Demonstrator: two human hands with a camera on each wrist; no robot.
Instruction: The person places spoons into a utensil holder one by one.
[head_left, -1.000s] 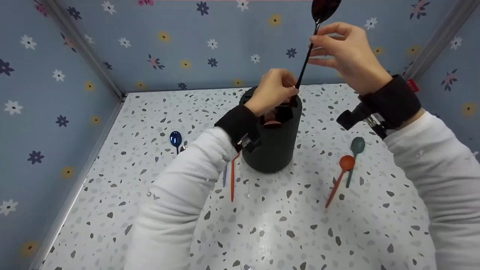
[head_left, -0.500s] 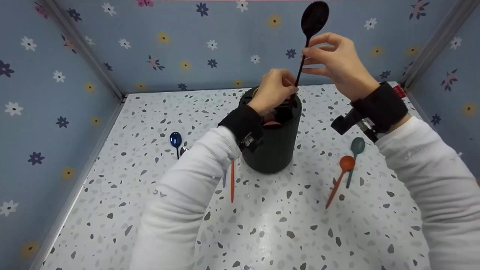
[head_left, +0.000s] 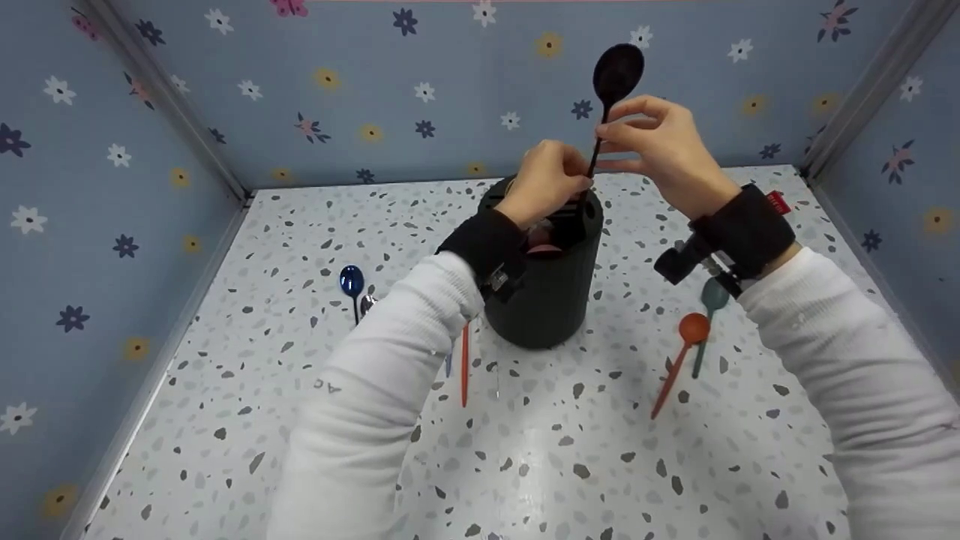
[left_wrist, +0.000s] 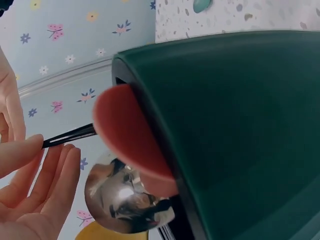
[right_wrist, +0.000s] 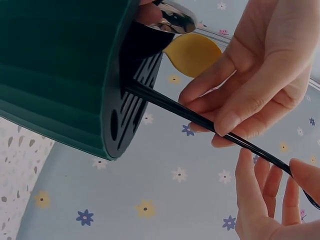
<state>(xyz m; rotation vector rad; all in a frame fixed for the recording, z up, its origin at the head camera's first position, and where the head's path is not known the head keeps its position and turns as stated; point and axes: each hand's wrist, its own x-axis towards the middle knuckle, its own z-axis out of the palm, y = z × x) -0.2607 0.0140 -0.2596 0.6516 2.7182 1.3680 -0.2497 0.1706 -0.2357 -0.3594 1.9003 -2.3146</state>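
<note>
A long black spoon stands bowl up, slightly tilted, with its handle running down into the slotted top of a dark green utensil holder. My left hand pinches the handle just above the rim. Higher up, right below the bowl, my right hand pinches the same handle between thumb and fingers. Inside the holder are a pink rounded utensil head, a shiny metal one and a yellow one. The handle's lower end is hidden in the holder.
At right lie an orange spoon and a grey-green spoon, close together. Left of the holder are a blue spoon, a metal piece and an orange-red handle, partly behind my left sleeve. Flowered walls enclose the speckled table.
My right hand and the black spoon have moved down and a little left, so the handle sits deeper in the holder. The left hand has stayed nearly in place by the rim.
</note>
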